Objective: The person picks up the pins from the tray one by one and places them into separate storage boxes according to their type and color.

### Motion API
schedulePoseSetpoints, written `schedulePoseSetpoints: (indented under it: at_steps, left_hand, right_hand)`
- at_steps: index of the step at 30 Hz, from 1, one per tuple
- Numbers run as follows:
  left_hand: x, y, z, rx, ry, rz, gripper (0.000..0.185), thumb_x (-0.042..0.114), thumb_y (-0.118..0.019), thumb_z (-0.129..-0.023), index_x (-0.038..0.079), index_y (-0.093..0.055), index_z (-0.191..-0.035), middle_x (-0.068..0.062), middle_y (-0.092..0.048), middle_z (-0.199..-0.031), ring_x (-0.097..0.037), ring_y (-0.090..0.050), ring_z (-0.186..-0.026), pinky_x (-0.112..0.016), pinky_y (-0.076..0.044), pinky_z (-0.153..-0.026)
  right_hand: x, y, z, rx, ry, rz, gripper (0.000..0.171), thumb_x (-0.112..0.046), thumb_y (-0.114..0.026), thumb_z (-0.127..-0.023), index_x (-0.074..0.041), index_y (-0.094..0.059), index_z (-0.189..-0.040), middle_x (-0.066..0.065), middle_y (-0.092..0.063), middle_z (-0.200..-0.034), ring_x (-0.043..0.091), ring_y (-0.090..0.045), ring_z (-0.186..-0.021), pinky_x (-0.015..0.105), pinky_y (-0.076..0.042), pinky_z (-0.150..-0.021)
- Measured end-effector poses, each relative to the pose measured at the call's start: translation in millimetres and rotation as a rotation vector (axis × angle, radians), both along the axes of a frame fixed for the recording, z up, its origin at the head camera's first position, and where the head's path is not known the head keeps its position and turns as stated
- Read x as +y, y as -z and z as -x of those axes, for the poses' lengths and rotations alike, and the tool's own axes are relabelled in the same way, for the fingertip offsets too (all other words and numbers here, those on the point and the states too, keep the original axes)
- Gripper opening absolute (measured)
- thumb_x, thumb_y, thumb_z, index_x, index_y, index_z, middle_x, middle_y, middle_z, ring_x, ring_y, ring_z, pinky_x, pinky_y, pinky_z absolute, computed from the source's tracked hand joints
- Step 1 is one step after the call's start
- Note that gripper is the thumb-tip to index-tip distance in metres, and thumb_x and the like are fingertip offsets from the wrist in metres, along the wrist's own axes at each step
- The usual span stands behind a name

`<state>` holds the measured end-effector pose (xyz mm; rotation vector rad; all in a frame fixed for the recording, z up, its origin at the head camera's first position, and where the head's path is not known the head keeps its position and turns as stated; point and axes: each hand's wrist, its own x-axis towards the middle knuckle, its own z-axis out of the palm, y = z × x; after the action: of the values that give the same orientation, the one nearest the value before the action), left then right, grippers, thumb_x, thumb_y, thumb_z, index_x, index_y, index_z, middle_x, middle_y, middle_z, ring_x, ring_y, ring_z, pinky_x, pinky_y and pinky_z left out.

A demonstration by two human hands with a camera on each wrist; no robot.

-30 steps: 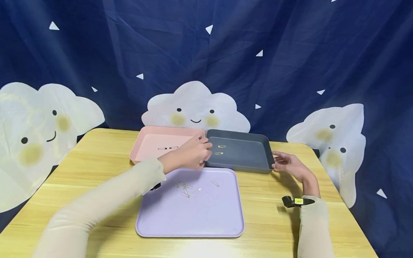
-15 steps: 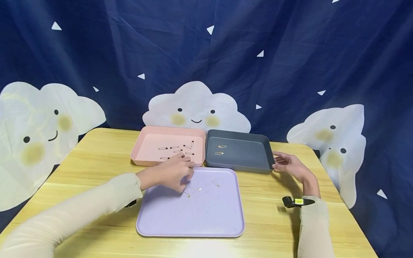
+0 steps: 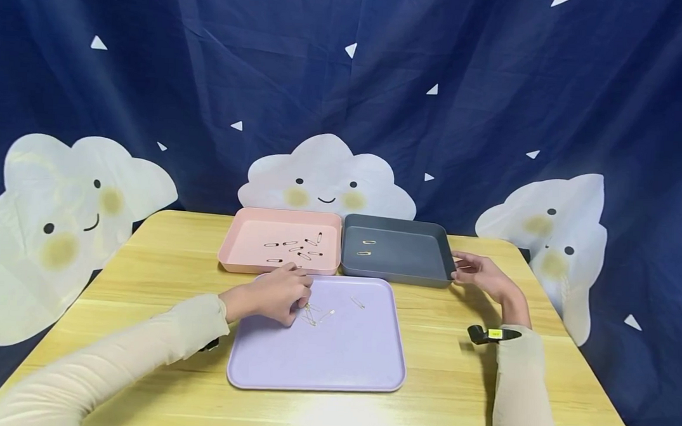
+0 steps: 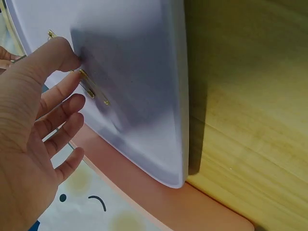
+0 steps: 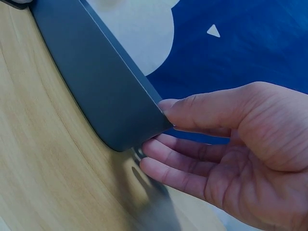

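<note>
Over the upper left of the lilac tray [image 3: 334, 365], my left hand [image 3: 274, 293] bends its fingers down beside a cluster of gold safety pins [image 3: 312, 316]. In the left wrist view, thumb and index fingertip come together at the clasp end of a gold safety pin [image 4: 87, 84]; the other fingers are loosely bent. My right hand [image 3: 483, 276] holds the near right corner of the dark grey tray [image 5: 103, 91], thumb at its upper edge and fingertips at the lower side. Two gold pins [image 3: 364, 253] lie in that tray.
The pink tray [image 3: 249, 231] stands left of the grey one, holding several dark-ended safety pins [image 3: 314, 254]. One more pin [image 3: 357, 302] lies apart on the lilac tray. All three trays sit close together on the wooden table [image 3: 448, 370]; a curtain [image 3: 465, 117] hangs behind.
My left hand came from above the pink tray down to the lilac tray's pins, then shifted slightly left. Pins in the pink tray came into sight. The right hand stayed at the grey tray.
</note>
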<state>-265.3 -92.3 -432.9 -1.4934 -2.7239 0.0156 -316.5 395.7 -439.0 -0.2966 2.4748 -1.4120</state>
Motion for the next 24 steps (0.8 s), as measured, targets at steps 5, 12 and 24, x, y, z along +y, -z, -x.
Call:
schedulePoseSetpoints:
  at_steps: [5,12,24]
  left_hand:
    - [1.9,2.6,1.5,0.002,0.001,-0.005,0.016,0.019,-0.077,-0.068,0.025,-0.063,-0.068,0.012,-0.053,-0.08,-0.012,-0.054,-0.084,-0.036,-0.041,-0.083]
    - [3.5,4.1,2.9,0.004,0.0,-0.002,0.022,0.017,-0.078,-0.069,0.026,-0.059,-0.064,0.013,-0.052,-0.078,-0.012,-0.054,-0.084,-0.036,-0.042,-0.085]
    - [2.8,3.5,7.5,0.052,-0.012,0.011,0.014,0.023,-0.078,-0.066,0.026,-0.065,-0.071,0.012,-0.054,-0.08,-0.014,-0.056,-0.085,-0.036,-0.041,-0.081]
  right_hand:
    - [-0.3,0.8,-0.6,0.0,0.001,-0.006,0.068,-0.005,-0.065,-0.096,0.008,-0.033,-0.154,0.039,-0.049,-0.142,0.041,-0.054,-0.128,0.017,-0.054,-0.088]
    - [-0.4,-0.5,-1.0,0.001,-0.004,0.002,0.068,-0.005,-0.065,-0.097,0.007,-0.032,-0.155,0.039,-0.048,-0.143,0.045,-0.05,-0.13,0.019,-0.055,-0.09]
    - [0.5,0.7,1.6,0.003,0.005,-0.016,0.067,-0.005,-0.065,-0.096,0.006,-0.034,-0.155,0.038,-0.048,-0.143,0.041,-0.052,-0.129,0.016,-0.053,-0.088]
